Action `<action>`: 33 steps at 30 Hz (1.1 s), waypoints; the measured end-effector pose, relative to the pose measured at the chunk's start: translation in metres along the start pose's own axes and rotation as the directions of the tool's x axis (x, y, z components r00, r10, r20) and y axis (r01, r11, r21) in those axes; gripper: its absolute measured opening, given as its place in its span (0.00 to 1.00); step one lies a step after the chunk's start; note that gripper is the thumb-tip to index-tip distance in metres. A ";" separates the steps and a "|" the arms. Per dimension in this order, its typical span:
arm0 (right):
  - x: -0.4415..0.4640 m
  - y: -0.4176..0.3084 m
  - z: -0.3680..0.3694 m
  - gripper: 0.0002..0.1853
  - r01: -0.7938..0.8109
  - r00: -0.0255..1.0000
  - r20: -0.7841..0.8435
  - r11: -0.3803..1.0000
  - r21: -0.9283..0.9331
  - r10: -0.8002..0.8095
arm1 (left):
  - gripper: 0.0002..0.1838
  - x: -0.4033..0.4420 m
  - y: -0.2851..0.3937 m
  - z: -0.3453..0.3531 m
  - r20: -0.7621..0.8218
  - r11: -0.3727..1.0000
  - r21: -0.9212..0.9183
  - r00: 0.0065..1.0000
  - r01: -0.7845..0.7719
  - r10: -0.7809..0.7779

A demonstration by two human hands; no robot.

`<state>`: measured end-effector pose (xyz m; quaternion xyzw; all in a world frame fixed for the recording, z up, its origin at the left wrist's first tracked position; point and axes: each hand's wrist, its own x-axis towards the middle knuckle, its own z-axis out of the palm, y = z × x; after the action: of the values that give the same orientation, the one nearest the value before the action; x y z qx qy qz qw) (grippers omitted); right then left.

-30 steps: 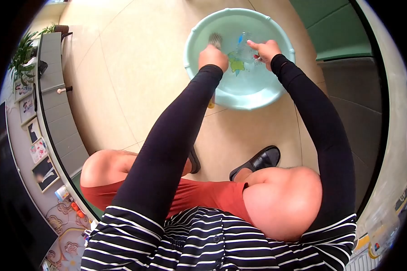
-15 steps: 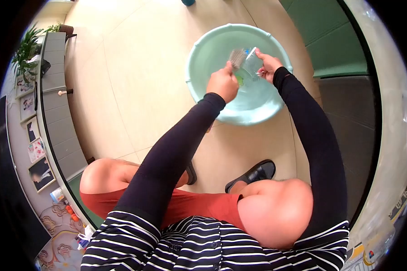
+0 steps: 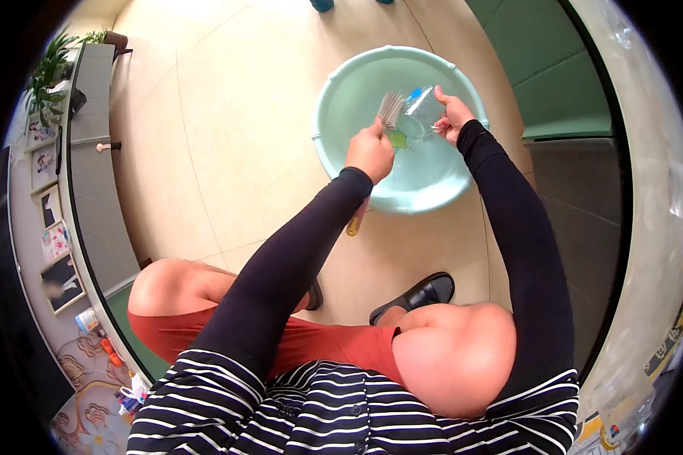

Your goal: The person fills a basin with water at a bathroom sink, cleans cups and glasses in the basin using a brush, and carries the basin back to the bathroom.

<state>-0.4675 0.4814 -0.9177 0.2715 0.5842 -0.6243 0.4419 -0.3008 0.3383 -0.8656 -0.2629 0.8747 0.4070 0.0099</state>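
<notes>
- The left hand is closed around the handle of a brush, whose bristles point up and away, just past the fingers.
- The far end of that handle, pink and yellow, shows below the left wrist, outside the basin's rim.
- The right hand grips a clear plastic container with a blue mark on it; the thumb lies along its near edge and the fingers curl beneath.
- The container sits to the left of the right hand, just beside the bristles; whether the two touch, I cannot tell.
- Below both hands is a pale green basin on the floor, with a green picture showing just right of the left hand.
- Well to the right of the right hand stands a green cabinet.
- Well below the right hand, toward the person's body, is a black sandal on a foot.
</notes>
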 end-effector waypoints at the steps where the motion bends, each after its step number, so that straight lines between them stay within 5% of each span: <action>1: -0.002 -0.001 0.001 0.43 -0.003 1.000 -0.008 1.000 -0.008 0.003 | 0.18 -0.002 -0.004 0.001 -0.027 0.999 -0.035 1.000 -0.006 0.005; 5: 0.009 -0.002 0.005 0.40 -0.036 0.998 -0.035 0.966 0.255 0.046 | 0.18 0.012 -0.014 0.013 -0.197 0.984 0.086 0.971 0.155 -0.136; 8: 0.004 -0.006 0.010 0.38 -0.010 0.999 -0.037 0.963 0.271 0.021 | 0.17 0.013 -0.009 0.034 -0.112 0.947 0.106 0.950 0.302 -0.291; 12: 0.010 -0.001 0.005 0.37 -0.026 0.999 -0.017 0.949 0.314 0.032 | 0.18 -0.008 0.010 0.040 -0.104 0.944 -0.200 0.953 0.261 -0.285; 14: 0.016 0.000 0.002 0.37 -0.027 0.999 -0.014 0.943 0.331 0.033 | 0.21 -0.028 0.034 0.040 -0.250 0.952 -0.220 0.931 0.215 -0.268; 16: 0.020 0.001 0.002 0.39 -0.024 0.999 -0.032 0.943 0.333 0.036 | 0.22 -0.043 0.050 0.044 -0.226 0.945 -0.257 0.938 0.201 -0.261; 20: 0.020 0.000 0.002 0.41 0.002 0.999 -0.039 0.936 0.351 0.012 | 0.25 -0.052 0.045 0.060 -0.164 0.934 -0.222 0.934 0.279 -0.317; 25: 0.017 0.002 0.005 0.40 0.044 0.994 -0.110 0.931 0.362 -0.004 | 0.25 -0.057 0.070 0.053 -0.199 0.958 -0.235 0.956 0.166 -0.214; 29: 0.019 -0.002 0.008 0.37 0.051 0.991 -0.137 0.914 0.403 0.005 | 0.25 -0.051 0.063 0.060 -0.127 0.896 -0.235 0.902 0.376 -0.412; 32: 0.026 0.011 0.004 0.35 0.067 0.989 -0.151 0.913 0.403 -0.006 | 0.25 -0.057 0.072 0.059 -0.192 0.902 -0.371 0.932 0.223 -0.309; 33: 0.022 0.011 0.007 0.35 0.064 0.988 -0.155 0.913 0.402 -0.001 | 0.29 -0.057 0.074 0.060 -0.185 0.949 -0.219 0.945 0.228 -0.270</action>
<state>-0.4671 0.4706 -0.9412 0.3941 0.4782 -0.7166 0.3200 -0.2984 0.4468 -0.8402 -0.4134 0.7862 0.4556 -0.0581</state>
